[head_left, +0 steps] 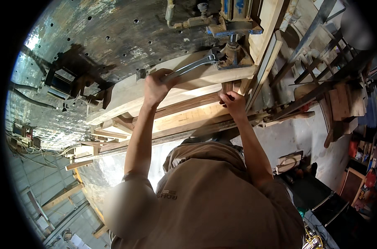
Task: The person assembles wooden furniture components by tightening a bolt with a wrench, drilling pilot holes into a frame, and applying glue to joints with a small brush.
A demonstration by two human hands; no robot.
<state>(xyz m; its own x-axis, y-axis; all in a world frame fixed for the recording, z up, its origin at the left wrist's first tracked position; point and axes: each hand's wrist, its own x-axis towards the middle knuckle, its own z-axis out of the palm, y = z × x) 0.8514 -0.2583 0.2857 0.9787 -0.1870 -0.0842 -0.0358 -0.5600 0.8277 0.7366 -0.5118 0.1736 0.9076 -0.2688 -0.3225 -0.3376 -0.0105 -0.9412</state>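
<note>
My left hand (157, 88) is closed around the handle of a long silver wrench (192, 65). The wrench's head lies at a rusty metal clamp fixture (235, 54) on the far right of the workpiece; whether its jaws grip a nut there is too small to tell. Under the wrench runs a curved pale wooden piece (176, 91). My right hand (235, 103) is closed, its fingers curled at the lower end of a short brown wooden piece (227, 87). What those fingers hold is hidden. Between my forearms lie brown wooden strips (188, 105) and a pale board (190, 116).
A dark metal plate with holes (109, 50) spreads beyond the wood. Upright boards (265, 54) stand at the right, near metal racking (309, 54). A black metal fixture (59, 85) with hoses sits at the left. Wood offcuts (342, 103) are stacked at the right.
</note>
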